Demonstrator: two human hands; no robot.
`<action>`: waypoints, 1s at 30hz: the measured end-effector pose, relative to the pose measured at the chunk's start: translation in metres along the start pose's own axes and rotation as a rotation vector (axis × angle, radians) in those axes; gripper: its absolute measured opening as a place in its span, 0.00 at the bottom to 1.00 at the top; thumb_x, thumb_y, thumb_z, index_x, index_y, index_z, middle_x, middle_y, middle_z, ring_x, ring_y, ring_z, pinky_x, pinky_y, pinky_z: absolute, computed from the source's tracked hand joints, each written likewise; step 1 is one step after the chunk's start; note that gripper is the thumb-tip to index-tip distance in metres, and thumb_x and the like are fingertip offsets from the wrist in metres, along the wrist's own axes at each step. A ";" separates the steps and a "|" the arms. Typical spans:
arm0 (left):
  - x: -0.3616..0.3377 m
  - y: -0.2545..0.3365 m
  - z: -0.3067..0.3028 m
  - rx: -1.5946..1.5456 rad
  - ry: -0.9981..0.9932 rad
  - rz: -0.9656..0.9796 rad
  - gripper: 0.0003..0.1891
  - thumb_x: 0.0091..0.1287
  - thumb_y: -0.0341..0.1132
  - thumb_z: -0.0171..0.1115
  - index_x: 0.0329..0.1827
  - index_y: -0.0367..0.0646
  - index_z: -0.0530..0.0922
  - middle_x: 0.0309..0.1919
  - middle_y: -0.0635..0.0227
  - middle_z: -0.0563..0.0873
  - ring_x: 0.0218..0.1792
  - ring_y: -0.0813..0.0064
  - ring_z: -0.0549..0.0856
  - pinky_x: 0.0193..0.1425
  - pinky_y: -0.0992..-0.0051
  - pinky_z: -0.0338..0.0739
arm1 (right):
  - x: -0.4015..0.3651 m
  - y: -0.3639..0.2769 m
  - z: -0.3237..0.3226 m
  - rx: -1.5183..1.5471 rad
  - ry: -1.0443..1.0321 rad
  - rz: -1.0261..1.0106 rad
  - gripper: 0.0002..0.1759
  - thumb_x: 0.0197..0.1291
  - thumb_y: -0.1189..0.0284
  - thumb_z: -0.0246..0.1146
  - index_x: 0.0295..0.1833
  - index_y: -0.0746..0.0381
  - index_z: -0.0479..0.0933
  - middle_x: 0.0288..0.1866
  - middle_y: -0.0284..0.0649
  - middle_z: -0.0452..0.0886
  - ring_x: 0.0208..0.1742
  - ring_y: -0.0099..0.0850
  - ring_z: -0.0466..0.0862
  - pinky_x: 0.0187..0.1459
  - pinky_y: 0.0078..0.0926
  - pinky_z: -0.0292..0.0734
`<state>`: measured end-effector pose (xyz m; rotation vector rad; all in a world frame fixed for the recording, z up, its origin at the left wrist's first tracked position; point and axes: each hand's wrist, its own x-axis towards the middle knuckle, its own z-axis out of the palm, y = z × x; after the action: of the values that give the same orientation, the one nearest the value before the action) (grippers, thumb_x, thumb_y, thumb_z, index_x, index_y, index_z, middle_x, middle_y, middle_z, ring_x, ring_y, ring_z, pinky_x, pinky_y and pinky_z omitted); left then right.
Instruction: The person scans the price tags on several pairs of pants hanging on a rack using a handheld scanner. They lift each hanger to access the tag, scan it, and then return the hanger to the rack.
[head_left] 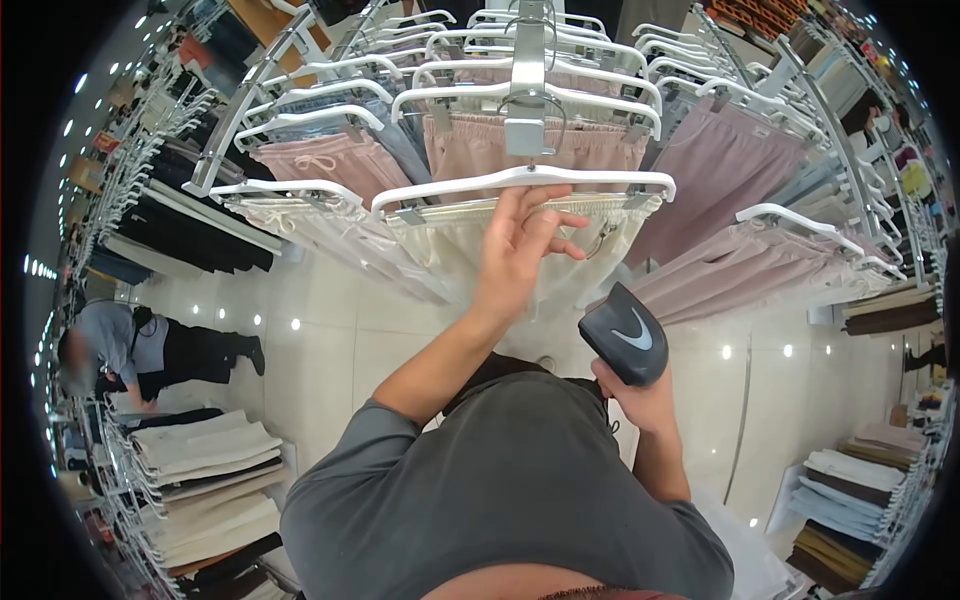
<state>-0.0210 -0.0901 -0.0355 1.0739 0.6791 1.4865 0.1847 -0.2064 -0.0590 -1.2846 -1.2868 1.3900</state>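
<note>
My left hand point(520, 250) is raised in front of cream drawstring trousers point(440, 235), its fingers spread just below the white hanger point(450, 187) they hang from. Nothing is gripped in it. In my right hand point(645, 395) is a dark handheld scanner point(628, 335) with a light curved mark on top, held below and to the right of the cream trousers. Behind the cream pair, pink trousers point(540, 145) hang on the same metal rack arm point(526, 100).
Mauve trousers point(715, 160) and pale pink trousers point(750, 265) hang at the right. Another person point(130, 345) bends over racks at the far left. Folded trousers point(205, 445) hang at lower left, more stacks point(850, 480) at lower right. Tiled floor point(330, 350) lies between.
</note>
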 end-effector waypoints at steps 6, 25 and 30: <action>-0.009 0.020 0.022 0.077 -0.061 0.037 0.25 0.81 0.33 0.51 0.77 0.33 0.62 0.69 0.49 0.75 0.60 0.58 0.85 0.46 0.68 0.87 | -0.014 -0.029 -0.029 0.268 -0.123 0.244 0.30 0.54 0.83 0.77 0.63 0.68 0.75 0.47 0.35 0.85 0.46 0.22 0.83 0.50 0.27 0.80; -0.017 0.017 0.039 -0.005 0.034 -0.011 0.23 0.82 0.29 0.47 0.77 0.33 0.61 0.72 0.44 0.75 0.62 0.56 0.86 0.53 0.66 0.90 | 0.024 -0.013 -0.083 0.116 -1.183 -0.400 0.25 0.60 0.79 0.70 0.62 0.75 0.74 0.56 0.54 0.81 0.53 0.50 0.81 0.57 0.38 0.75; -0.014 0.015 0.040 -0.021 0.028 0.009 0.17 0.82 0.30 0.49 0.70 0.31 0.68 0.64 0.42 0.81 0.55 0.56 0.90 0.54 0.66 0.90 | 0.025 -0.007 -0.083 0.173 -1.200 -0.426 0.26 0.64 0.79 0.67 0.65 0.76 0.71 0.59 0.57 0.80 0.53 0.49 0.81 0.57 0.39 0.76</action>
<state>0.0075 -0.1120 -0.0095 1.0427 0.6781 1.5158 0.2631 -0.1693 -0.0516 0.0984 -1.9562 1.9267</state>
